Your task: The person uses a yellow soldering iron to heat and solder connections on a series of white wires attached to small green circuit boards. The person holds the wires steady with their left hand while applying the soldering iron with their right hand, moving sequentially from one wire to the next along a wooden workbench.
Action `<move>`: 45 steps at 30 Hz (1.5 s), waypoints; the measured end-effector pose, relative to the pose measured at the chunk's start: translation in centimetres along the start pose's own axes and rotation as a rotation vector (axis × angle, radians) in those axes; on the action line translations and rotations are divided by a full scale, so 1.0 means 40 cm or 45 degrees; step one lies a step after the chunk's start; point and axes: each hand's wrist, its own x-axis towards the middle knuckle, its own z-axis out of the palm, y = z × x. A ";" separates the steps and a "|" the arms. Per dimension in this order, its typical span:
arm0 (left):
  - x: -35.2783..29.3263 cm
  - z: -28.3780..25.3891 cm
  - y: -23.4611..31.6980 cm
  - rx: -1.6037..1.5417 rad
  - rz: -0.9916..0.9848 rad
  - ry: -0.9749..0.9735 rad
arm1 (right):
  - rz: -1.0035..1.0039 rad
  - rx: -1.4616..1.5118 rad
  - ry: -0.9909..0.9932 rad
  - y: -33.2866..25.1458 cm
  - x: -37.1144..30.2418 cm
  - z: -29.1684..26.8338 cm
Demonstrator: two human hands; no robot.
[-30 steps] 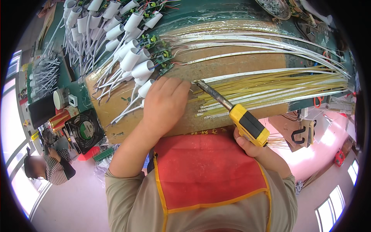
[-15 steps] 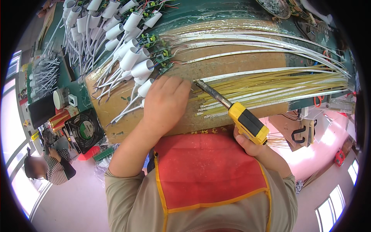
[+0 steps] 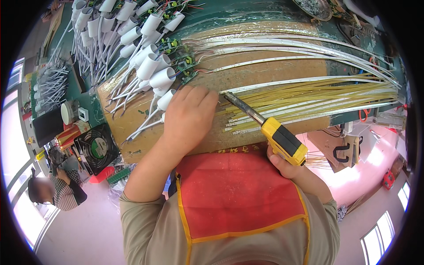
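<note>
My right hand grips a yellow-and-black soldering gun. Its metal barrel slants up and left, and the tip sits at the left end of a white LED strip, right beside the fingers of my left hand. That left hand is closed, knuckles up; what its fingertips pinch is hidden beneath them. Just left of it lie white plastic tube housings with grey cables, and small green circuit boards with thin wires. Yellow-backed and white strips fan out to the right under the barrel.
A brown cardboard sheet covers the near part of the green bench. Many more housings crowd the far left. A black fan stands at the left edge. Another person is at lower left. A metal dish sits far right.
</note>
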 end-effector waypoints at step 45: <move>0.000 -0.006 0.005 0.002 -0.010 -0.028 | 0.265 0.309 0.018 -0.002 -0.034 -0.015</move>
